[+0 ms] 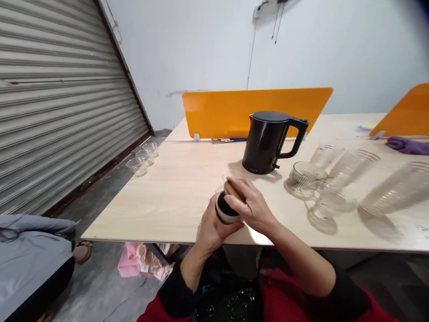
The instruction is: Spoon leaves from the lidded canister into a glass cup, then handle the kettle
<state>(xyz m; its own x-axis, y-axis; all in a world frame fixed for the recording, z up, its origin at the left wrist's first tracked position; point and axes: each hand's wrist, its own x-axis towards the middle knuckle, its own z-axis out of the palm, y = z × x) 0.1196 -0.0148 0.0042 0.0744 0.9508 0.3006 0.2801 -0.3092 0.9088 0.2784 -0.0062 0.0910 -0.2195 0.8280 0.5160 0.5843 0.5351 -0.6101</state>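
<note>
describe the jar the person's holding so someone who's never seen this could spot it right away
Start at the black electric kettle on the pale wooden table, then come towards the near edge. There the left hand grips a small round cream jar with a dark inside, while the right hand tilts a wooden lid at its mouth. Unlike the clear glasses nearby, it is opaque.

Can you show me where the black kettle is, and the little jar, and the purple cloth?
Black kettle (264,143), head view, on the middle of its body.
Little jar (225,213), head view, on its pale rim, held in the left hand.
Purple cloth (407,145), head view, on its folded middle.
</note>
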